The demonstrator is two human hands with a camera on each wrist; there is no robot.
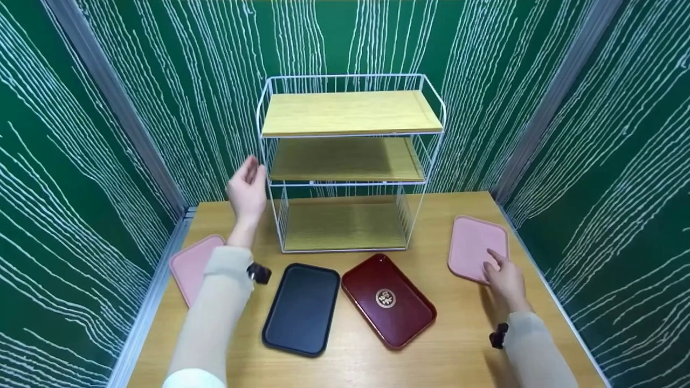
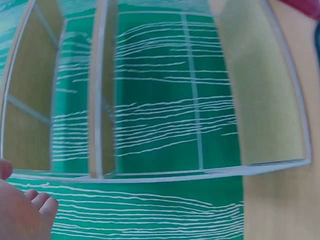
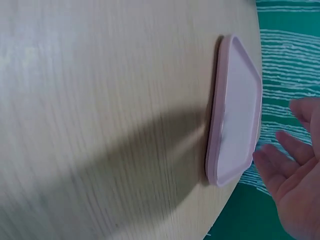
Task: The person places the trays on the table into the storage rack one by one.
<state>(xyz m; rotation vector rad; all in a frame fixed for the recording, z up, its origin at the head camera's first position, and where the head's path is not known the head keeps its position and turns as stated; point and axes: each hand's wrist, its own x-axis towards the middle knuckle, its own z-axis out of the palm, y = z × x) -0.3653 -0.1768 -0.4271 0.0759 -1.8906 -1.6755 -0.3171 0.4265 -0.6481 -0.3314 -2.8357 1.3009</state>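
My left hand (image 1: 248, 188) is raised beside the left post of a three-tier wire rack (image 1: 345, 133) with wooden shelves. In the left wrist view its loosely bent fingers (image 2: 45, 205) show at the lower left, close to the rack's side frame, holding nothing. At the right, my right hand (image 1: 506, 280) hovers at the near right corner of a pink tray (image 1: 477, 245), fingers spread and relaxed. The right wrist view has this hand (image 3: 295, 165) beside the pink tray (image 3: 240, 115), which lies on the table with a shadow along its edge.
A black tray (image 1: 302, 310) and a dark red tray (image 1: 396, 318) with a round gold emblem lie in front of the rack. Another pink tray (image 1: 194, 264) is partly hidden under my left forearm. Green, white-streaked walls (image 1: 81, 161) enclose the wooden table (image 1: 447, 355).
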